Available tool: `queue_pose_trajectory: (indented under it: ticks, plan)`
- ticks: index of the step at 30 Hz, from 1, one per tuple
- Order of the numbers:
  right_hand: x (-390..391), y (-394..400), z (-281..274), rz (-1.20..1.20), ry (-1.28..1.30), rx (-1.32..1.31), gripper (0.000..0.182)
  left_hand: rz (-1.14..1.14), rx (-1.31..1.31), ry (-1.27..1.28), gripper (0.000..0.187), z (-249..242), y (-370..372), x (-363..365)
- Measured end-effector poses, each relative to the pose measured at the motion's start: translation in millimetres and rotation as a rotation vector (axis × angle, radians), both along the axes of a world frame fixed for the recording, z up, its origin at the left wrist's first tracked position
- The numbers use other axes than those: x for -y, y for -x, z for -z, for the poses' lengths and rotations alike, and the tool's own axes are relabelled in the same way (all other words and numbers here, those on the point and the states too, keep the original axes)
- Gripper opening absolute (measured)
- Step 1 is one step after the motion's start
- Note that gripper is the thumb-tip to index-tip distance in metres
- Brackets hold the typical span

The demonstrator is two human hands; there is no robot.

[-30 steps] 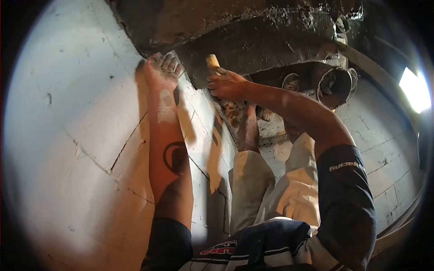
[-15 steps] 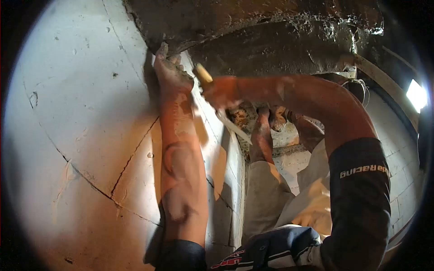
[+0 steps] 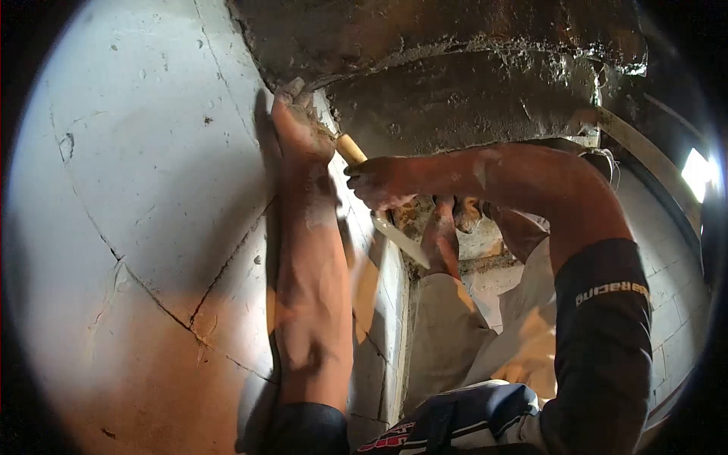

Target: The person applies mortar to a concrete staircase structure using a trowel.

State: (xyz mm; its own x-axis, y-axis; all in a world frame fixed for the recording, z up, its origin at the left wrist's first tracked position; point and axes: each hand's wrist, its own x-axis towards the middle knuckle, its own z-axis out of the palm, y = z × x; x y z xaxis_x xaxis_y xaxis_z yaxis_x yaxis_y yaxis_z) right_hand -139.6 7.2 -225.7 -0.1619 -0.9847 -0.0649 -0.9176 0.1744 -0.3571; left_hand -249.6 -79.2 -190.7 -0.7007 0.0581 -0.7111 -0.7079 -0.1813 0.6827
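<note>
In the head view, the left hand [image 3: 305,127] is raised at the far end of the pale block wall [image 3: 152,197], just beside the lower edge of the dark, rough surface [image 3: 455,95]. Its fingers are half curled and its palm is open to view, smeared with grey-brown paste [image 3: 321,127]. To its right, the right hand [image 3: 377,183] is closed around a flat tool [image 3: 350,149]; the wooden handle sticks out toward the left hand, and the pale blade [image 3: 403,242] slants down to the near right, in front of a bare lower leg [image 3: 442,241]. Light trousers [image 3: 447,326] and a dark striped shirt [image 3: 470,413] fill the near middle. On the far right are a curved strip [image 3: 648,150] and a bright light [image 3: 696,174].
</note>
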Motion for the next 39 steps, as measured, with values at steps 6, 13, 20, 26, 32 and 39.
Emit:
queue_pose_trajectory:
  ticks: [6,13,20,26,32,39]
  plan:
    - [-15.9,48.4,35.1,0.455,0.202,-0.115,0.012,0.034,0.034,-0.23,0.043,-3.7,14.4,-3.5]
    - [1.8,4.4,66.7,0.489,0.447,-0.087,0.006,-0.002,-0.02,-0.051,0.048,-32.4,1.3,-16.3]
    - [-2.2,-3.3,61.6,0.091,0.193,0.062,0.012,-0.129,0.141,-0.075,0.027,-28.8,16.7,-13.2]
    - [-23.1,54.8,22.2,0.487,0.374,-0.062,0.008,-0.204,0.079,-0.197,0.03,-34.5,6.3,-15.4]
    - [-23.6,25.5,13.5,0.425,0.293,-0.006,0.01,-0.132,0.103,-0.148,0.041,-19.3,9.4,-6.4]
    - [-20.8,19.0,35.0,0.382,0.103,0.209,0.007,-0.114,-0.081,-0.171,0.04,-39.4,1.9,-13.2]
